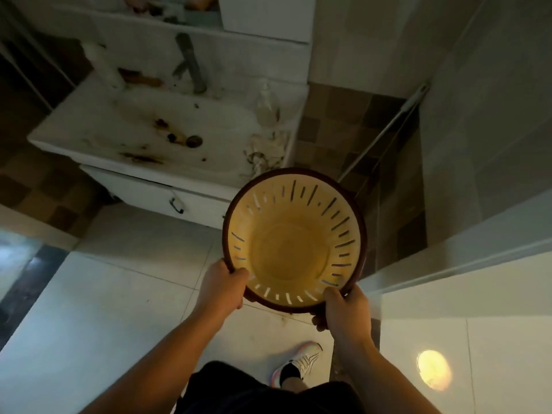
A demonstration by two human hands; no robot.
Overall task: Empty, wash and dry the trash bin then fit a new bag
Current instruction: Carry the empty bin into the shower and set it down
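A round yellow trash bin (291, 249) with slotted walls and a dark brown rim is held in the air in front of me, mouth up, with nothing inside it. My left hand (222, 286) grips the near left of the rim, thumb over the edge. At the near right of the rim my right hand (346, 309) grips it as well, its fingers curled underneath. The bin hangs just in front of the stained white washbasin (89, 121).
The washbasin holds dirt and debris around its drain (193, 141), with a tap (191, 64) behind, a clear bottle (266, 106) and a crumpled rag (265, 150) at its right. A cabinet drawer (155, 195) sits below. A pole (385, 130) leans in the tiled corner. White floor tiles lie underfoot.
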